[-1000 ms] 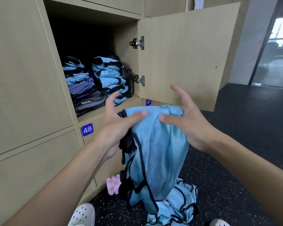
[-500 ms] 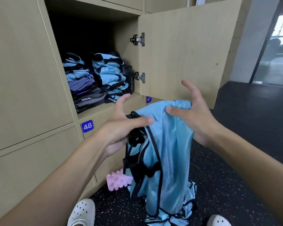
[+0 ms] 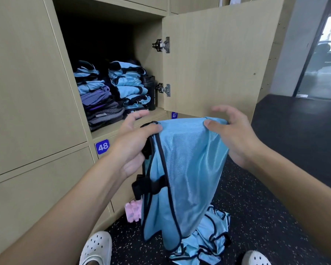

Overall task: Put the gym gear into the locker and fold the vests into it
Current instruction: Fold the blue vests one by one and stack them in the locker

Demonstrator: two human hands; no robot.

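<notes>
left hand [image 3: 134, 148]: centre-left of frame; the thumb was laid over the top edge of the vest [image 3: 187, 169] and the lower fingers were curled round its black trim; the index finger was lifted clear.
right hand [image 3: 235, 138]: centre-right; the thumb was pressed onto the same top edge, pinching the cloth against the hand; the upper fingers were bent but raised off the fabric.
vest: held in the air at frame centre, in front of and below the locker [image 3: 122, 127] opening; it was hung full length from 2 grip points, apparently so it could be spread before folding.
locker: upper left to centre; the door [image 3: 218, 60] was swung wide to the right, so the shelf was left reachable.
folded stacks [image 3: 130, 87]: 2 piles were set side by side on the shelf; a black bottle [image 3: 151, 92] was tucked against the right wall, presumably to save room.
loose vests [image 3: 208, 241]: heaped on the floor, lower centre, near a pink block [image 3: 132, 211].
step judged: fold not yet begun; task judged well advanced.
</notes>
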